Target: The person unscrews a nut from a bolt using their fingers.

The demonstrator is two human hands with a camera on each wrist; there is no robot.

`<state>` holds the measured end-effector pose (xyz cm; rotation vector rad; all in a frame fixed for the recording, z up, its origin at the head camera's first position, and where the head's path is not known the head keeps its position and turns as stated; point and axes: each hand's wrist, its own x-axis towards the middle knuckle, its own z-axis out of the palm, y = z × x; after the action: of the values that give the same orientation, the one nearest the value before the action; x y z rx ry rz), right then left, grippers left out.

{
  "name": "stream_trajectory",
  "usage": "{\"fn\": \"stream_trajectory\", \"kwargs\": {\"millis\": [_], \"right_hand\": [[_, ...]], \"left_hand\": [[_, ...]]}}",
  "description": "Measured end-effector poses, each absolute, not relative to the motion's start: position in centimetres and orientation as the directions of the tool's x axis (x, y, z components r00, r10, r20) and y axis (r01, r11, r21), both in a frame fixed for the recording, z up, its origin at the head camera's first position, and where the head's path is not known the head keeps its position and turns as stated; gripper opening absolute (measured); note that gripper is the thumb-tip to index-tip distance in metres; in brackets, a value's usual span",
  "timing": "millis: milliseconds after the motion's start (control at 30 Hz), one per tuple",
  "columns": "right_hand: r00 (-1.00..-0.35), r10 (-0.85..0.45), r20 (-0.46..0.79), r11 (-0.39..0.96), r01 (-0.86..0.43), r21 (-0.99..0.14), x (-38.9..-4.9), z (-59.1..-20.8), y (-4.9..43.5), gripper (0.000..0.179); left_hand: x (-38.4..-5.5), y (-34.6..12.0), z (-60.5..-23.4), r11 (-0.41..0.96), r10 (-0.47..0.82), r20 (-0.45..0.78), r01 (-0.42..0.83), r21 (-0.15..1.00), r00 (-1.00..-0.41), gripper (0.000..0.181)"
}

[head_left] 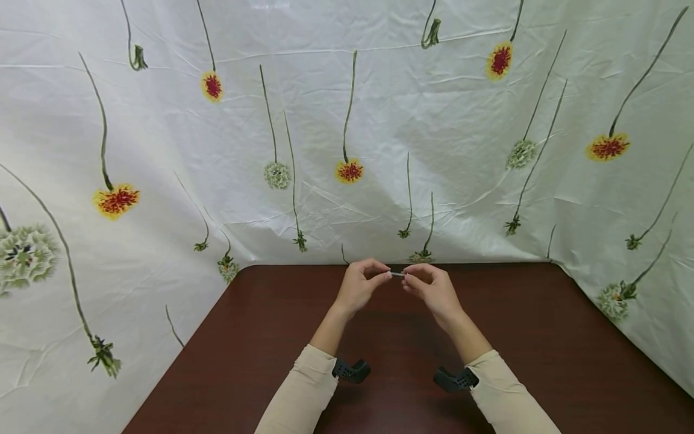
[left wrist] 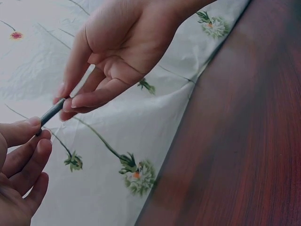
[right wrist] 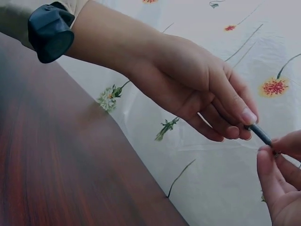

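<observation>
Fine ridges run along a short grey threaded metal rod (head_left: pixel 397 275) held between both hands over the far part of the table. My left hand (head_left: pixel 358 288) pinches one end of the rod between thumb and fingertips. At the other end, the thumb and fingertips of my right hand (head_left: pixel 437 294) grip it. In the left wrist view the rod (left wrist: pixel 51 112) slants, its middle bare and both ends partly hidden by fingers. The right wrist view shows the same rod (right wrist: pixel 261 134) bridging the two pinches, with a dark tip at the right fingers.
The dark reddish-brown table (head_left: pixel 401 337) lies beneath both forearms. Behind and beside it hangs a white cloth (head_left: pixel 314 223) printed with flowers and stems. A black wrist strap (head_left: pixel 351 370) sits at the left cuff, another black strap (head_left: pixel 456 380) at the right.
</observation>
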<state>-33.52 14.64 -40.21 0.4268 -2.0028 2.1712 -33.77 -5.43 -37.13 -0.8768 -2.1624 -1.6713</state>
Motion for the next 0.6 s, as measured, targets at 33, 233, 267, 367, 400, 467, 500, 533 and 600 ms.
{"fn": "stream_trajectory", "kwargs": {"millis": [33, 233, 267, 367, 400, 467, 500, 533, 600], "right_hand": [[-0.943, -0.082, 0.322, -0.081, -0.316, -0.945, -33.51, -40.22, 14.70, 0.023], [-0.931, -0.102, 0.349, -0.069, -0.344, -0.937, -33.45, -40.22, 14.75, 0.032], [-0.935, -0.102, 0.341, -0.077, -0.334, -0.939, -33.45, -40.21, 14.72, 0.032], [-0.948, -0.087, 0.306, -0.093, -0.299, -0.950, -33.48, -40.19, 14.64, 0.030], [-0.952, -0.079, 0.297, -0.102, -0.288, -0.952, -33.50, -40.17, 14.60, 0.028], [-0.954, -0.066, 0.291, -0.092, -0.285, -0.954, -33.56, -40.18, 14.57, 0.025], [-0.953, -0.062, 0.297, -0.077, -0.292, -0.953, -33.58, -40.18, 14.56, 0.023], [-0.951, -0.060, 0.305, -0.063, -0.301, -0.952, -33.59, -40.20, 14.57, 0.022], [-0.943, -0.063, 0.326, -0.032, -0.325, -0.945, -33.61, -40.23, 14.57, 0.020]], "left_hand": [[-33.79, -5.44, -37.17, 0.151, 0.296, 0.552, 0.609, 0.778, -0.779, 0.010], [-33.88, -5.50, -37.25, 0.147, 0.296, 0.555, 0.611, 0.777, -0.777, 0.009], [-33.91, -5.50, -37.25, 0.147, 0.296, 0.555, 0.612, 0.777, -0.777, 0.009], [-33.95, -5.49, -37.25, 0.153, 0.293, 0.556, 0.612, 0.776, -0.778, 0.009], [-33.96, -5.48, -37.25, 0.155, 0.293, 0.555, 0.611, 0.776, -0.779, 0.009], [-33.95, -5.48, -37.23, 0.157, 0.292, 0.553, 0.610, 0.777, -0.780, 0.009], [-33.95, -5.48, -37.23, 0.158, 0.291, 0.553, 0.609, 0.777, -0.781, 0.009], [-33.94, -5.49, -37.24, 0.157, 0.292, 0.553, 0.610, 0.777, -0.780, 0.009], [-33.92, -5.50, -37.22, 0.154, 0.295, 0.553, 0.610, 0.777, -0.779, 0.009]]}}
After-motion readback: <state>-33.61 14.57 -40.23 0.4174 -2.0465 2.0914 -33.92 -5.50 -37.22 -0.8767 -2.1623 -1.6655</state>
